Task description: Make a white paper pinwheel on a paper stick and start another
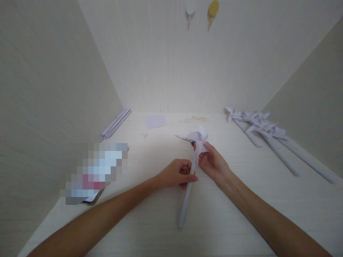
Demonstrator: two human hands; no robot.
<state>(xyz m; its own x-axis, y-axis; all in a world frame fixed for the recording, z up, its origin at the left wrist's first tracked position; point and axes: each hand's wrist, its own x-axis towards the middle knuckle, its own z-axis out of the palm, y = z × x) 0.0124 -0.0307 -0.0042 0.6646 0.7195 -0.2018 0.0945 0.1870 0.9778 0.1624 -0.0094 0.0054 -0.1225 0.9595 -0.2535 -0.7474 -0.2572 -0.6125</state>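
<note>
A white paper pinwheel point(199, 136) on a rolled paper stick point(185, 203) is held over the middle of the pale table point(150, 221). My left hand point(178, 174) grips the stick about halfway up. My right hand point(211, 160) holds the top of the stick just below the folded pinwheel head, fingers pinched on the paper. Scissors point(184, 139) lie on the table right behind the pinwheel head, partly hidden by it.
Several finished paper pinwheels point(264, 134) lie at the right by the wall. Rolled paper sticks point(116, 123) rest along the left wall, a paper square point(155, 121) at the back. A blurred-out object point(96, 171) sits at the left. Two hooks point(202, 10) hang on the back wall.
</note>
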